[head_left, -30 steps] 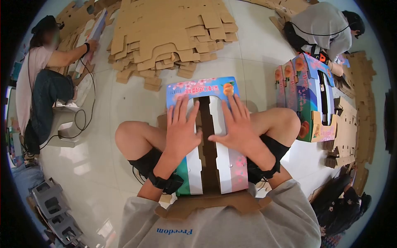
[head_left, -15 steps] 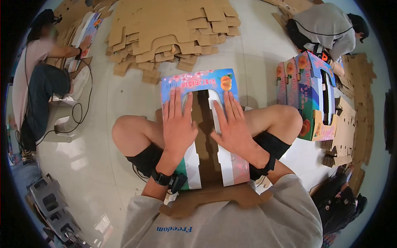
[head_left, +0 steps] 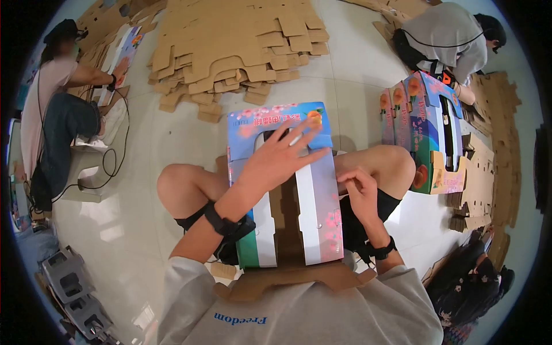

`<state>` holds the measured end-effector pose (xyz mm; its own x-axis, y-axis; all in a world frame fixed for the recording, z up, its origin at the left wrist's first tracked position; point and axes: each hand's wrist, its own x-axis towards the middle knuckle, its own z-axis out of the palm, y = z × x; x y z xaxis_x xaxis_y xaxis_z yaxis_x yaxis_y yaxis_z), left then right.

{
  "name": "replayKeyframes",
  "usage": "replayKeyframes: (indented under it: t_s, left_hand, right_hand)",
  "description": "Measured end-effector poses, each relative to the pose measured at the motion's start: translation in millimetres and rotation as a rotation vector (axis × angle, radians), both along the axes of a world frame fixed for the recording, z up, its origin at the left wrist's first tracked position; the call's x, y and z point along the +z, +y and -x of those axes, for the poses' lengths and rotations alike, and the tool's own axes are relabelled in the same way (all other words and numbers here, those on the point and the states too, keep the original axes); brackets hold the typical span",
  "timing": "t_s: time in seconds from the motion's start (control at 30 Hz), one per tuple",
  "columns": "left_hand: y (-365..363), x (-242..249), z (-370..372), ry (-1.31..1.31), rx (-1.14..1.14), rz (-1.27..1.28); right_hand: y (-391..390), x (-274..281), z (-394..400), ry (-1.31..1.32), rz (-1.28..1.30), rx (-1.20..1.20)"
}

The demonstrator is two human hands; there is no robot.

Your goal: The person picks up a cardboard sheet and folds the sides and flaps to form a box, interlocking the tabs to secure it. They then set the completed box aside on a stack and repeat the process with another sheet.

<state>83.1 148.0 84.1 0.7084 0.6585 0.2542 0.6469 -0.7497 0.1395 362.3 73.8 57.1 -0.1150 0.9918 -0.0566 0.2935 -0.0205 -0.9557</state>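
Note:
A printed fruit carton (head_left: 323,221) lies between my knees, blue at the far end with pink blossoms and a peach picture. Its two white top panels leave a long gap with brown cardboard inside, and a brown flap (head_left: 299,283) sticks out toward my shirt. My left hand (head_left: 275,161) reaches across the carton's far end, fingers spread over the blue panel and the gap. Beside the carton's right edge is my right hand (head_left: 362,192), its fingers curled in with nothing visible in them.
Flat brown cardboard (head_left: 230,46) is stacked ahead on the floor. Several folded printed cartons (head_left: 422,132) stand at the right, near more flat cardboard (head_left: 497,149). One person (head_left: 57,109) sits at the left with a cable nearby; another person (head_left: 445,34) bends over at the upper right.
My left hand has moved right and farther over the blue end. My right hand has left the carton's top and dropped to its right side, fingers now curled.

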Motion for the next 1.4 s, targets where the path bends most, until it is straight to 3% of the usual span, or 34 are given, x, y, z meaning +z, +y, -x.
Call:
replayKeyframes:
  t_s: [0.1, 0.2, 0.23, 0.33, 0.4, 0.53, 0.67, 0.73, 0.83, 0.9, 1.07, 1.2, 1.23, 1.33, 1.4]
  left_hand:
    - [13, -8, -14, 0.126, -0.148, -0.128]
    - [11, -6, -12, 0.089, -0.053, -0.165]
    - [12, -4, -9, 0.098, -0.01, -0.168]
    - [18, 14, 6, 0.124, 0.167, -0.22]
    - [24, 46, 19, 0.175, 0.341, -0.285]
    - [24, 74, 25, 0.228, 0.609, -0.349]
    - [8, 81, 15, 0.202, 0.647, -0.347]
    - [-7, 92, 12, 0.314, 0.622, -0.328]
    - [-38, 100, 14, 0.481, 0.641, -0.268]
    - [-64, 100, 12, 0.468, 0.647, -0.208]
    - [-110, 77, 14, 0.443, 0.606, -0.032]
    - [-115, 60, 27, 0.435, 0.55, 0.009]
    - [-115, 61, 28, 0.439, 0.535, 0.02]
    - [-97, 75, 30, 0.309, 0.541, 0.118]
    - [-74, 77, 33, 0.223, 0.54, 0.079]
  right_hand:
    - [-23, -7, -25, -0.074, 0.082, 0.036]
    - [-43, 11, -38, 0.108, 0.367, 0.187]
    - [-45, 17, -45, 0.26, 0.441, 0.34]
    - [-47, 58, -54, 0.273, 0.624, 0.475]
    - [-52, 64, -71, 0.288, 0.579, 0.639]
    - [-54, 63, -52, 0.468, 0.331, 0.249]
    - [-34, 30, -19, 0.498, 0.257, -0.287]
    - [-15, 63, 4, 0.571, -0.083, -0.26]
    - [35, -2, -65, 0.339, -0.027, -0.432]
    - [46, -12, -71, 0.28, 0.012, -0.381]
    - [50, 39, -21, 0.347, 0.103, 0.186]
    - [66, 42, -35, 0.34, 0.17, 0.332]
    - [68, 43, -31, 0.362, 0.083, 0.273]
    - [87, 81, -24, -0.03, 0.015, 0.414]
    - [102, 80, -16, -0.13, -0.039, 0.406]
